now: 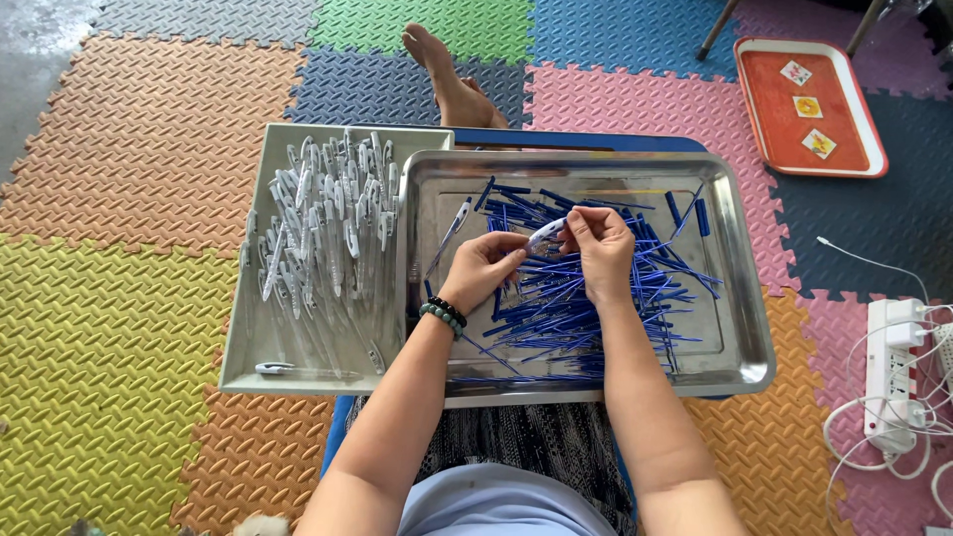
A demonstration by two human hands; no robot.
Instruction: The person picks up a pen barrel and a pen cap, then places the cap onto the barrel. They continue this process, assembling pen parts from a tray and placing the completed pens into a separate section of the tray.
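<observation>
While both hands, left hand and right hand, pinch one white pen barrel between closed fingertips, blue refills litter the steel tray; a grey tray of barrels sits alongside.

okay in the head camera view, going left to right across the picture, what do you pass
Pale tray of clear pen barrels → left hand → right hand over blue refills in the steel tray → orange tray → power strip.

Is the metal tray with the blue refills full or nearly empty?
Partly full. A loose heap of blue refills covers the middle of the metal tray, while bare steel shows along its edges.
</observation>
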